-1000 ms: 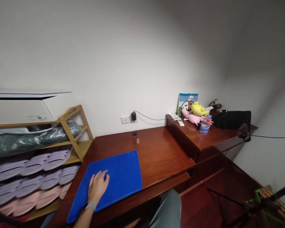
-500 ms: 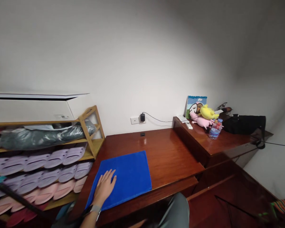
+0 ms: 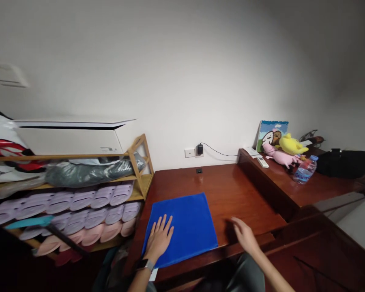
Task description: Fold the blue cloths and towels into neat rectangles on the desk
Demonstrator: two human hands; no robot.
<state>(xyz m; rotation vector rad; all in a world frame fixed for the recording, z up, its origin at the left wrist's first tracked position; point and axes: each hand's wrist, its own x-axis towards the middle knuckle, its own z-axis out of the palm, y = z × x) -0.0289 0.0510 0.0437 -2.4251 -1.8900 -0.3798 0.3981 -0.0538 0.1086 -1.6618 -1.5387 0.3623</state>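
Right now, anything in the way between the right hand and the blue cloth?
Nothing visible. Between the right hand and the right edge of the blue cloth, only the brown desktop shows. The left hand lies on the cloth's left part, outside that gap.

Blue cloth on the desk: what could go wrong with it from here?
The left hand lies on one side of the blue cloth; a sideways push might wrinkle it. The right hand is off the cloth, so the opposite side could swing unheld. The cloth's near edge lies close to the front of the desk; a pull toward the person may drag it over.
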